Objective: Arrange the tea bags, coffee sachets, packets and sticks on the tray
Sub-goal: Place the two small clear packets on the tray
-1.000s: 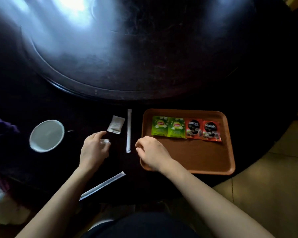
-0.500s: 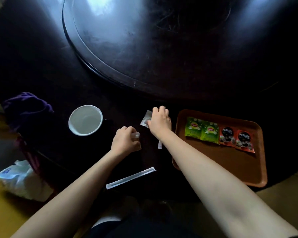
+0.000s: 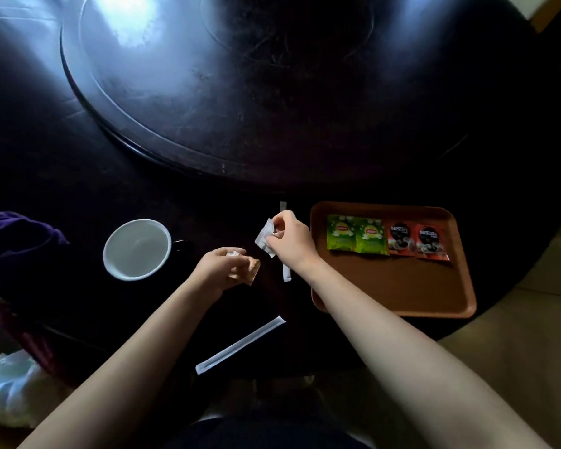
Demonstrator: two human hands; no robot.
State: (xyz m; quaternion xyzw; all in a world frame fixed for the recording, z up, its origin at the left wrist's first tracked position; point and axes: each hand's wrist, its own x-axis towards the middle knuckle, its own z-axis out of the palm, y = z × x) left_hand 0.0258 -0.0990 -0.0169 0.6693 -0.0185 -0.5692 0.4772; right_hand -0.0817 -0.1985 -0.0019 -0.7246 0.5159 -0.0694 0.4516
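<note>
— left hand (image 3: 222,267)?
— curled low, fingers closed round a small brownish packet (image 3: 251,275), forearm running down-left.
— right hand (image 3: 289,239)?
— raised a little higher, fingertips pinched on a white packet (image 3: 265,238), wrist bent, forearm stretched down-right.

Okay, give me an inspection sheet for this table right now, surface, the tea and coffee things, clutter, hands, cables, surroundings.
Surface: dark round table with a raised turntable; glare at the top.
Job's things: brown tray at the right holds two green tea bags and two red coffee sachets in one row. Upright white stick and slanted white stick lie on the table, off the tray.
Clutter: white cup; purple cloth; white plastic bag.
Grippers: right hand pinches a white packet; left hand holds a brown packet.
Cables: nothing seen.
Surroundings: pale floor at the right.
</note>
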